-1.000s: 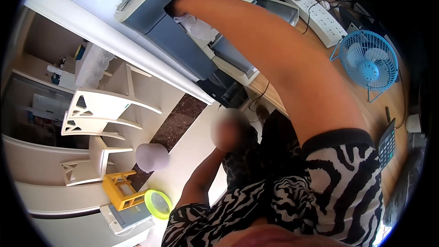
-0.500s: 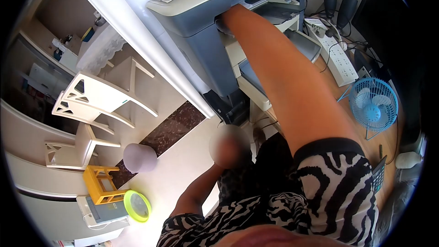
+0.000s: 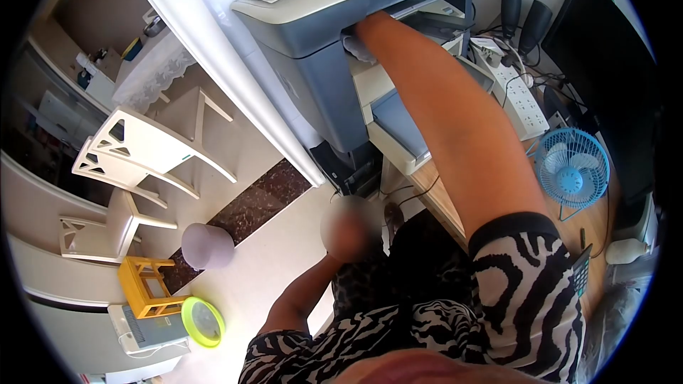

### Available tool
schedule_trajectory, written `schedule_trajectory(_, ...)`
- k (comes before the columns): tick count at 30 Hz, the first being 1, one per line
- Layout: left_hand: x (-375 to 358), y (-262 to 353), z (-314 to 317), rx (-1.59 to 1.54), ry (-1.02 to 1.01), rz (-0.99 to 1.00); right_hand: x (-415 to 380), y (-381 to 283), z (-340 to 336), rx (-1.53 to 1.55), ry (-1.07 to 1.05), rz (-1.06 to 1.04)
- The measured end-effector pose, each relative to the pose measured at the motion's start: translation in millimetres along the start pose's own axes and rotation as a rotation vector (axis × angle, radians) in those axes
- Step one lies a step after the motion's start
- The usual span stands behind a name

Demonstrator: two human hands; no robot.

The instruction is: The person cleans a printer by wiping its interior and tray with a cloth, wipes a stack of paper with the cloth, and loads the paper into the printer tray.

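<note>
The multifunction printer (image 3: pixel 306 78) is the biggest thing at hand, and the right hand (image 3: pixel 366 27) is inside its front opening. The step underway looks like work within the printer's body; a move from here would call for small wrist motions and care at the housing's edges. Slate-grey panels cover its front and side, under a cream upper edge; below the right forearm a grey-blue paper tray (image 3: pixel 398 119) sits in a cream frame.

Right of that forearm stands a dark monitor (image 3: pixel 605 78). Closer to the arm, a blue wire-caged desk fan (image 3: pixel 571 171) rests near the elbow, and a white power strip (image 3: pixel 523 103) with cables on it lies between fan and printer.

Smallest is a crumpled, off-white cloth (image 3: pixel 359 50), bunched at the right hand in the opening, its upper part in shadow. That hand is mostly hidden, so I cannot tell whether its fingers grip the cloth. The left hand (image 3: pixel 351 231) hangs low beside the person's dark clothing, well apart from the printer; it is blurred, and its finger pose cannot be told.
</note>
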State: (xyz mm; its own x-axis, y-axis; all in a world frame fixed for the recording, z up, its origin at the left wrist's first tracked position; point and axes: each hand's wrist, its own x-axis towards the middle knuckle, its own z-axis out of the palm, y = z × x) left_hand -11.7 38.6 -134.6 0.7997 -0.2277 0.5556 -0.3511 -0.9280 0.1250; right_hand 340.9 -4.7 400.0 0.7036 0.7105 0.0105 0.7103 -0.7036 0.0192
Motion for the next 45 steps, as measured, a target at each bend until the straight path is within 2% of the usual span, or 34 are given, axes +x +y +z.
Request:
schedule_trajectory(13,39.0,20.5,-59.1,-0.047,-0.112,-0.012,-1.9,-8.9,1.5,-0.010,-0.024,-0.007)
schedule_trajectory(18,39.3,21.0,-46.5,-0.088,-0.032,-0.056,-8.6,-11.7,2.2,-0.022,-0.054,0.012)
schedule_trajectory(24,30.8,16.3,-34.3,-0.124,-0.161,-0.096,-15.7,-13.0,0.3,-0.041,-0.074,0.028)
schedule_trajectory(25,19.4,12.7,-14.5,-0.039,-0.083,-0.063,-16.0,-12.7,-0.4,-0.043,-0.077,0.028)
schedule_trajectory(27,19.5,12.7,-15.1,0.001,0.003,-0.036,-17.0,-12.0,-1.0,-0.045,-0.081,0.032)
schedule_trajectory(42,32.2,13.2,-26.1,-0.102,0.137,0.055,-22.8,-6.6,-3.2,-0.058,-0.108,0.057)
schedule_trajectory(45,25.4,10.8,-27.1,-0.071,0.032,0.075,-22.0,-6.1,-3.8,-0.054,-0.114,0.055)
